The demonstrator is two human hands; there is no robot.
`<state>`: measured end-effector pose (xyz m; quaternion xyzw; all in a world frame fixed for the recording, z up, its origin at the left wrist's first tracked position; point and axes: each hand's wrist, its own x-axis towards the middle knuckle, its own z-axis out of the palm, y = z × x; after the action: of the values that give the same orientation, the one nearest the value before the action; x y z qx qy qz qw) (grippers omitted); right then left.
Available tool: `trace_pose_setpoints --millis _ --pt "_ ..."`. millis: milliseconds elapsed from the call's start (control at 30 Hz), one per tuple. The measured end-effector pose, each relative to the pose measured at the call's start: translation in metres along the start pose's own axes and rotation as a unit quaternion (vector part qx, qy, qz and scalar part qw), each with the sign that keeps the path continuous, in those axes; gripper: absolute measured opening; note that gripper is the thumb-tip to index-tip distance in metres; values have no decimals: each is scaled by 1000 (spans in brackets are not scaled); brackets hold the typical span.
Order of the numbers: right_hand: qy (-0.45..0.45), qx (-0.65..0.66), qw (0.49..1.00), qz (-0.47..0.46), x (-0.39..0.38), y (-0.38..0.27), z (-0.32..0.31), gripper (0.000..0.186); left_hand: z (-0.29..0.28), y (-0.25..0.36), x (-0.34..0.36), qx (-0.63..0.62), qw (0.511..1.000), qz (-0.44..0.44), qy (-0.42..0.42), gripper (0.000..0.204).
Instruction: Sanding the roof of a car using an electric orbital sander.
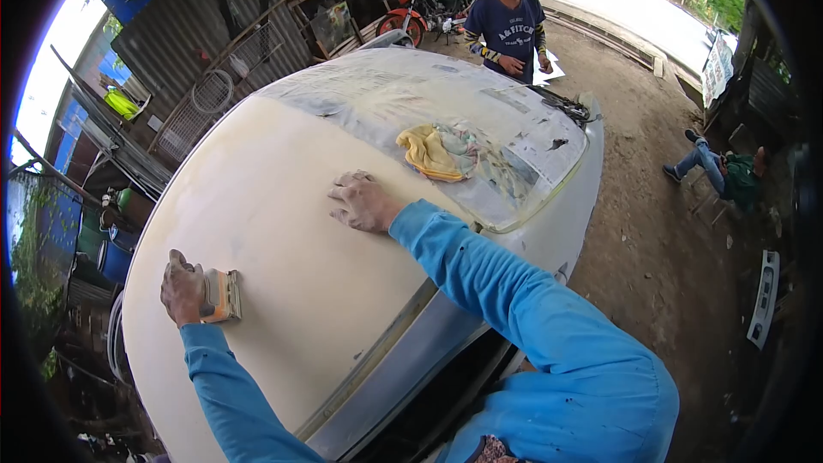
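Observation:
The pale, cream-coloured car roof [291, 197] curves in front of me, its surface dull and dusty. On its left part, my left hand [183, 288] is closed round the side of a sanding block [222, 296], orange and grey with a metal-looking edge. The block lies against the roof. My right hand [366, 202] rests on the roof nearer the windshield, fingers apart and slightly bent, holding nothing. Beyond it, a crumpled yellow cloth [435, 153] lies on the windshield, which is covered with translucent masking sheet [506, 133]. Dust coats both hands.
An open door gap [429, 399] is below my right arm. Past the car's front stands a person [510, 26] in a red head covering; another person [729, 176] sits at right. A motorcycle [429, 4], wire racks [201, 103] and a bumper-like part [763, 300] surround the car.

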<state>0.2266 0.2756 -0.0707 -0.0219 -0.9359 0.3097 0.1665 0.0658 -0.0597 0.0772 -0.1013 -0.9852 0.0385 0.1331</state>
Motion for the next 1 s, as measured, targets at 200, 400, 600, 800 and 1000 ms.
trace_pose_setpoints --millis 200,400,600,800,1000 --pt "9 13 1000 3 -1 1 -1 49 1 -1 3 -3 1000 -9 -17 28" --pt "-12 -8 1000 18 0 -4 -5 49 -8 6 -3 2 1000 -23 -6 27" --pt "6 -22 1000 1 0 -2 -2 49 -9 6 -5 -7 999 -28 -27 27" --pt "-19 8 1000 -5 0 -1 -6 49 -8 6 -5 -10 1000 -1 -2 25" --pt "11 -7 1000 -3 -1 0 -2 47 -6 6 -2 19 1000 -15 -10 27"
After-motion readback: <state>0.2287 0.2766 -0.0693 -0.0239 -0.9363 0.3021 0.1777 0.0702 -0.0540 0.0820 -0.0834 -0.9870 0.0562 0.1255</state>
